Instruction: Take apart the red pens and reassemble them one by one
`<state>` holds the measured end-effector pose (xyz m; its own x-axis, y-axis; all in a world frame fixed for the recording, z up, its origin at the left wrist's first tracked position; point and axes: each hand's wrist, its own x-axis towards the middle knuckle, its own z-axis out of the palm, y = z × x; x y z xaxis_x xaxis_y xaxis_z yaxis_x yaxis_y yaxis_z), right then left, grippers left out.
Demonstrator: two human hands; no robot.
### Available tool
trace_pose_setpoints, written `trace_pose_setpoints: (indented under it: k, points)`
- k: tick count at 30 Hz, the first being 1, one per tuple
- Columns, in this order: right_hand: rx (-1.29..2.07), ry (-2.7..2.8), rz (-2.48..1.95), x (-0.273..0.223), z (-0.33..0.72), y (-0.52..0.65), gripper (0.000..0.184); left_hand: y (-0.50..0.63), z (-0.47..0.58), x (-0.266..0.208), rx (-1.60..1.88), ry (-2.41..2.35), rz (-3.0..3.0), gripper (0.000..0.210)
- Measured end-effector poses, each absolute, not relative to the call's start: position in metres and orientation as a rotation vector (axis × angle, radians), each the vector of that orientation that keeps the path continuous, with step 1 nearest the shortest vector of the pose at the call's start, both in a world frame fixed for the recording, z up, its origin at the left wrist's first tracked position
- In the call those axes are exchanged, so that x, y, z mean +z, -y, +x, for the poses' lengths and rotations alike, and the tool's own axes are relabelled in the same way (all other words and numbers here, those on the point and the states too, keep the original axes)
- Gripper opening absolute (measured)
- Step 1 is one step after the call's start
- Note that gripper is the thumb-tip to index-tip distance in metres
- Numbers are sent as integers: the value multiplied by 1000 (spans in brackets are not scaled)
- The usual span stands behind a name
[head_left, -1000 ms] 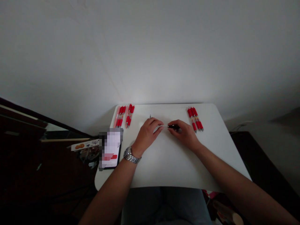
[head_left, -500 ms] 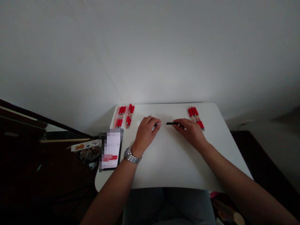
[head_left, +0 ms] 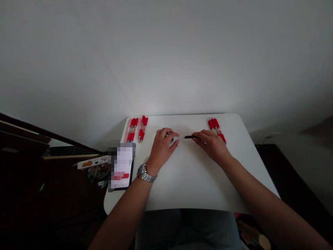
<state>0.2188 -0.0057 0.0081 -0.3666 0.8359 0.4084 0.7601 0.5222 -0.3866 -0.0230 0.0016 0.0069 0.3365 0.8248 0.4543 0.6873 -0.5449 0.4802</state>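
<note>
My right hand [head_left: 212, 142] pinches a black pen [head_left: 190, 137] above the white table, its tip end pointing left toward the other hand. Across a small gap, my left hand [head_left: 164, 144] curves its thumb and fingers around a small piece, partly pale and partly dark; the fingers hide most of it, so its kind is unclear. A metal watch [head_left: 146, 173] is on my left wrist. Just beyond my right hand lies a row of red pens [head_left: 217, 130] with clear middles.
More red pens [head_left: 132, 130] lie at the table's far left, with another group [head_left: 143, 128] beside them. A phone [head_left: 121, 170] with a lit, partly blurred screen rests at the left edge. The white table [head_left: 182, 184] meets a pale wall [head_left: 166, 62] at the back.
The thumb and forefinger of my left hand have spread slightly apart. My right hand keeps the black pen in nearly the same place.
</note>
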Motion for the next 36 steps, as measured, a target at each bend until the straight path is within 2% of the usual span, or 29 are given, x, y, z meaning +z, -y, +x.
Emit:
trace_pose_setpoints:
  k: [13, 36]
  points:
    - [50, 2289, -1319, 11, 220, 3, 27, -1, -22, 6, 868, -1490, 2480, 26]
    - [83, 2277, -1307, 10, 224, 2, 27, 1, -19, 6, 861, -1576, 2460, 12]
